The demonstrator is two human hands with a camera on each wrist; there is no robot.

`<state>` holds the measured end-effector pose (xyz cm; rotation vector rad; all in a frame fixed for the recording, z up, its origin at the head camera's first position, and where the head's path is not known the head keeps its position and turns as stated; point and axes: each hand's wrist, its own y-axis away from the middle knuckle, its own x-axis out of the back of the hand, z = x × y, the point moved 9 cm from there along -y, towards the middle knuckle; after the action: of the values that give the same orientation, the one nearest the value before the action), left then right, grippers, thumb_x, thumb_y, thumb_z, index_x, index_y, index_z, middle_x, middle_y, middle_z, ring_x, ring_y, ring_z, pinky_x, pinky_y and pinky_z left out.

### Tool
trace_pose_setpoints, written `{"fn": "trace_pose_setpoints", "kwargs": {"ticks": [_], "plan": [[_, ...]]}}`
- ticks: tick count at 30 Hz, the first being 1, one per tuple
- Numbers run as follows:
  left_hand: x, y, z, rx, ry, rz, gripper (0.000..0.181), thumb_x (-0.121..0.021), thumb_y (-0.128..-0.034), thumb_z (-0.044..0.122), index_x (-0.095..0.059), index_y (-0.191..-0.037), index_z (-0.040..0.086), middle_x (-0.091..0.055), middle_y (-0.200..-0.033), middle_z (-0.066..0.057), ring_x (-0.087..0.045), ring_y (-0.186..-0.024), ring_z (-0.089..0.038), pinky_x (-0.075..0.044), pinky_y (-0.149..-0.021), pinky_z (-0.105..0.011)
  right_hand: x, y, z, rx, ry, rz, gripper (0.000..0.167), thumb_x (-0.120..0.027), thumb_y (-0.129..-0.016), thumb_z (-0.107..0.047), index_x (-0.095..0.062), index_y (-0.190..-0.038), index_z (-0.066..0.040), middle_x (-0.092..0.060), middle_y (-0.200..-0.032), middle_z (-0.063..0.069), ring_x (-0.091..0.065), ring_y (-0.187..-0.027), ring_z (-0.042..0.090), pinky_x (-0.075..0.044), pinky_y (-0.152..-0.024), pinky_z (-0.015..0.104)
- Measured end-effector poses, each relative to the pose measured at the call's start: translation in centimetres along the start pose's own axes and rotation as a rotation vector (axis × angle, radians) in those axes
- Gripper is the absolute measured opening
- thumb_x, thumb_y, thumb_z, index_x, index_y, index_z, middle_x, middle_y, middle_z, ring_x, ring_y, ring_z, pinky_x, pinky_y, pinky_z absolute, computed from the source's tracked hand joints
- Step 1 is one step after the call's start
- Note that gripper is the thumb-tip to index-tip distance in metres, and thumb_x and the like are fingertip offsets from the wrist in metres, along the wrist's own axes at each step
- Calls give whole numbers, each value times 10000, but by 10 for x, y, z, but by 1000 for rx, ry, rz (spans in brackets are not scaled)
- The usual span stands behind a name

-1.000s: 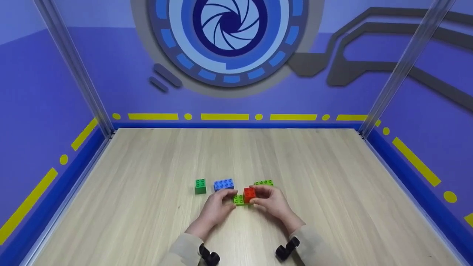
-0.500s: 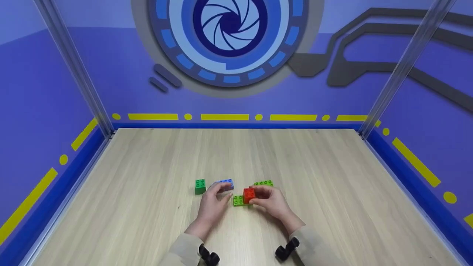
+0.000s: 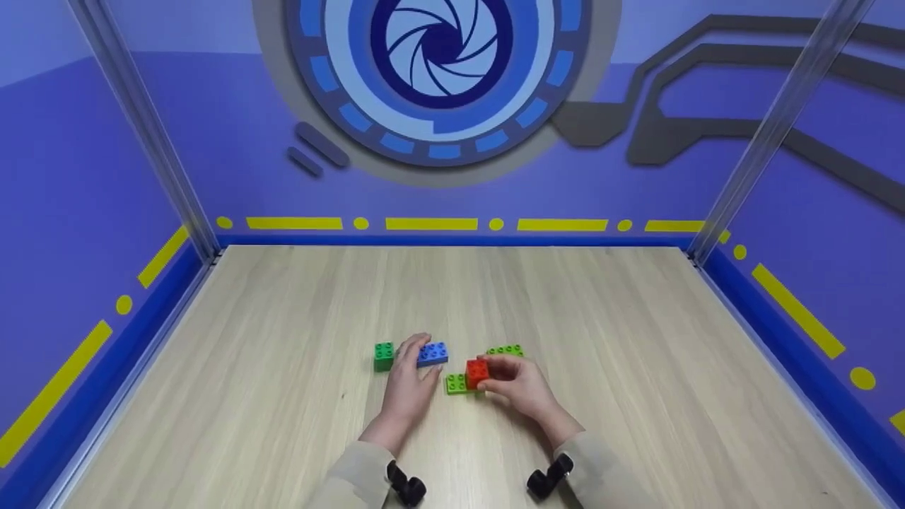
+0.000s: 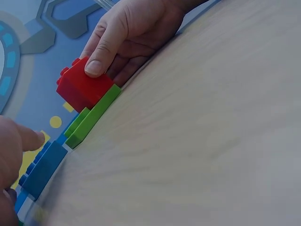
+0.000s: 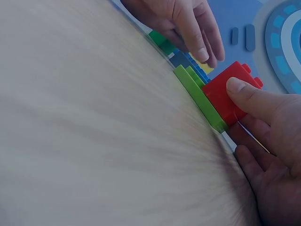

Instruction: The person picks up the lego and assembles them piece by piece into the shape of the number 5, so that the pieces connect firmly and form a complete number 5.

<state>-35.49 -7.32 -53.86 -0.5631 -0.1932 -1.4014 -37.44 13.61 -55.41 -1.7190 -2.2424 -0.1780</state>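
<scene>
With thumb and fingers, my right hand (image 3: 522, 387) pinches a red building brick (image 3: 476, 373). That brick stands on the right part of a flat lime-green brick (image 3: 456, 383), whose left studs show bare. My left hand (image 3: 407, 387) reaches over the table between a dark green brick (image 3: 383, 357) and a blue brick (image 3: 434, 353), covering the blue one's left end. Its fingers are extended and nothing is held in them. In the left wrist view, the blue brick (image 4: 44, 169) lies beside the left fingers; contact cannot be made out.
Another lime-green brick (image 3: 505, 350) lies behind the right hand, partly hidden by it. The wooden table (image 3: 452, 297) is bordered by blue-purple walls (image 3: 212, 141) at the back and sides.
My left hand has left the flat lime-green brick's left end and moved left and away from me, to the blue brick. The right hand still holds the red brick in place.
</scene>
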Motion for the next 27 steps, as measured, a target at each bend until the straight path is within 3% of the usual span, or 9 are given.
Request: {"fn": "trace_pose_setpoints", "kwargs": {"ticks": [4, 8, 19, 24, 27], "plan": [[-6, -1, -9, 85, -24, -51, 582, -703, -967, 102, -481, -1501, 43, -422, -1586, -161, -396, -1494, -374, -368, -1241, -528, -1, 1, 1, -13, -1, -2, 456, -853, -838, -116, -716, -1267, -49, -738, -1238, 154, -707, -1107, 231, -598, -953, 265], [-8, -1, -12, 123, -24, -55, 576, -687, -970, 71, -477, -1506, 49, -437, -1568, -157, -414, -1481, -374, -371, -1240, -527, -1, 0, 2, -9, -2, 0, 466, -857, -832, -115, -711, -1268, -35, -735, -1238, 170, -708, -1109, 239, -593, -942, 238], [-6, -1, -8, 109, -80, -15, 538, -715, -927, 7, -546, -1438, 20, -599, -1381, -144, -550, -1338, -342, -446, -1187, -503, 0, 0, 2, 1, 13, -7, 478, -861, -833, -159, -710, -1273, -48, -735, -1238, 159, -705, -1111, 230, -592, -938, 229], [-2, -1, -4, 101, -15, 16, 545, -741, -909, 24, -566, -1425, 18, -623, -1375, -164, -580, -1324, -358, -448, -1187, -500, 1, 0, 1, 4, 1, 2, 475, -862, -827, -137, -712, -1268, -40, -736, -1236, 167, -707, -1116, 258, -602, -976, 330], [1, 0, -2, 91, 41, 35, 543, -746, -907, 31, -572, -1421, 31, -621, -1388, -164, -583, -1329, -363, -449, -1187, -489, 0, 0, 1, -3, 5, 0, 481, -863, -825, -146, -710, -1270, -49, -734, -1241, 162, -701, -1127, 266, -597, -983, 322]]}}
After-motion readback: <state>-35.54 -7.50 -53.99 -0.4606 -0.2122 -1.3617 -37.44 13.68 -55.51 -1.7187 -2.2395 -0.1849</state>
